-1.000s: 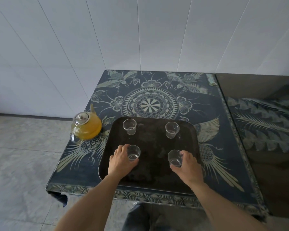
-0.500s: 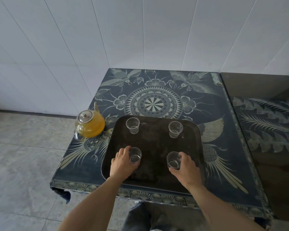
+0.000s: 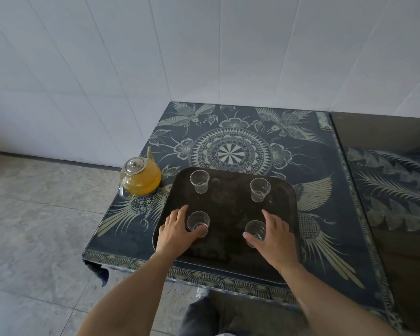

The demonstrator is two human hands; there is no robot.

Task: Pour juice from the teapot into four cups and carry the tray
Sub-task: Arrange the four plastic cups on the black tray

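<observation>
A dark tray (image 3: pixel 228 209) lies on the patterned tablecloth (image 3: pixel 230 132) and carries several empty clear cups. Two cups stand at the far side, one on the left (image 3: pixel 199 181) and one on the right (image 3: pixel 260 190). My left hand (image 3: pixel 176 230) rests on the tray against the near-left cup (image 3: pixel 198 223), fingers straightened and spread, thumb in front of the cup's base. My right hand (image 3: pixel 275 235) lies the same way against the near-right cup (image 3: pixel 255 229). A glass teapot (image 3: pixel 141 178) with orange juice and a metal lid stands left of the tray, near the table's left edge.
White tiled walls meet in a corner behind the table. A second dark table (image 3: pixel 398 185) with a similar cloth adjoins on the right. Grey tiled floor (image 3: pixel 46 226) lies to the left. My legs show below the table's front edge.
My fingers, curled round the two near cups before, have straightened and spread. The cups stand where they were. The camera view has tilted up slightly.
</observation>
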